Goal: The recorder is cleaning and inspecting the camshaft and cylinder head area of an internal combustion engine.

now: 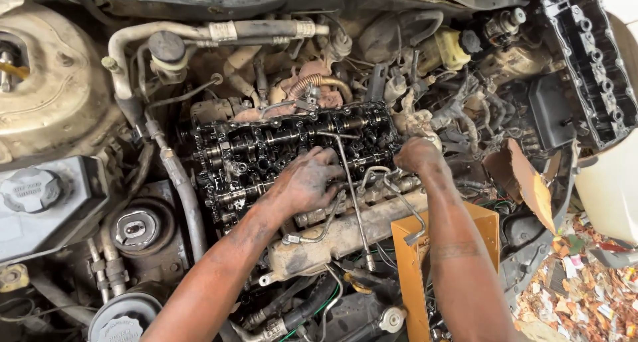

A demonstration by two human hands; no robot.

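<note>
An open engine bay fills the head view. The uncovered cylinder head (266,143) shows oily black camshafts and a timing sprocket at its left end. My left hand (307,181), greasy, rests fingers-down on the near side of the head, beside a long thin metal T-handle tool (352,196) that slants toward me. Whether it grips anything is hidden. My right hand (417,155) is closed at the head's right end, against a pale cluster of wiring connectors (415,121). Thin bent metal pipes (372,176) run between the two hands.
A removed black valve cover (588,56) leans at the top right. An orange box (415,275) stands under my right forearm. A torn cardboard piece (522,179) lies right of it. Fluid caps (30,190) and hoses (183,189) crowd the left. Litter covers the ground at bottom right.
</note>
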